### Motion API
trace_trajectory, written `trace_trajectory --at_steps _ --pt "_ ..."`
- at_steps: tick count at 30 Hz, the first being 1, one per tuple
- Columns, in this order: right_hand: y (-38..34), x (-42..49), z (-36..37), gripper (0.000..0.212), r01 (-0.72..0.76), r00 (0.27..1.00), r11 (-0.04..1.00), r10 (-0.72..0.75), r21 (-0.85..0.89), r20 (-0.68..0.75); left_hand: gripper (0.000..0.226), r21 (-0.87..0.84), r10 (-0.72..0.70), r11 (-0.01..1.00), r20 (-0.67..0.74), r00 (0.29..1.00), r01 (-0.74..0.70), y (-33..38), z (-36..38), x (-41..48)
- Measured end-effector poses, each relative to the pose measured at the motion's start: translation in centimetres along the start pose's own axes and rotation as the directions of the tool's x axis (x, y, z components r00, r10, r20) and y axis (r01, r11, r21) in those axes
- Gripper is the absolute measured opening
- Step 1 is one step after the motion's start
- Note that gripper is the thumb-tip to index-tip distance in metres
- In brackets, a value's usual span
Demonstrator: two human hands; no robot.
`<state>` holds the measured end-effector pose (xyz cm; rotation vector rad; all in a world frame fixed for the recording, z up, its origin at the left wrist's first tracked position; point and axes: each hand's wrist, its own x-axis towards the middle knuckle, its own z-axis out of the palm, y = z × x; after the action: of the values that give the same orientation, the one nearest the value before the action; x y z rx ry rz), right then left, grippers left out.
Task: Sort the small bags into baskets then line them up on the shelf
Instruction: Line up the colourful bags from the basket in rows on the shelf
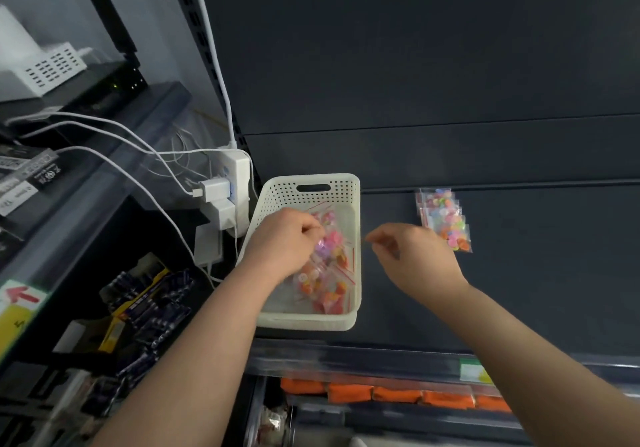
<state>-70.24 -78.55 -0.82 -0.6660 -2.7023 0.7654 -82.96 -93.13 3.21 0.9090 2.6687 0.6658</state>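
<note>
1. The right hand (pixel 415 259) hangs over the bare shelf (pixel 536 273), thumb and forefinger drawn together in a pinch pointing toward 9 o'clock. The other fingers are curled under. Whether anything thin sits in that pinch cannot be told.
2. The left hand (pixel 287 239) is inside the basket (pixel 341 187), fingers curled down onto the sorted bags (pixel 325 273). It seems to pinch the top one, though blur hides the exact hold.
3. From the right hand, the loose bags (pixel 445 218) lie near, at about 1 o'clock, flat on the shelf in an overlapping stack.
4. The stack's long axis runs roughly from 11 to 5 o'clock, and its 5 o'clock end is the one closest to the right hand's knuckles.
5. The basket sits at 9 o'clock from the right hand and well apart from the loose bags, so the right hand is judged much nearer to them than the left.
6. The likely next reach is therefore short, up and slightly right, and it meets the stack at its near end.
</note>
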Motion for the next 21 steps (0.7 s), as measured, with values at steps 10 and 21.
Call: trace_trajectory --at_steps 10,21 --pt "2.6 -1.0 -3.9 0.039 -0.192 0.977 0.766 0.092 0.613 0.192 0.019 -0.237 0.077 0.969 0.031 0.997 -0.068 6.9 2.9 0.0" --pt "10.0 -3.9 -7.1 0.019 -0.424 0.906 0.504 0.256 0.753 0.338 0.017 -0.219 0.063 0.975 0.108 0.992 -0.038 12.4 9.1 -0.7"
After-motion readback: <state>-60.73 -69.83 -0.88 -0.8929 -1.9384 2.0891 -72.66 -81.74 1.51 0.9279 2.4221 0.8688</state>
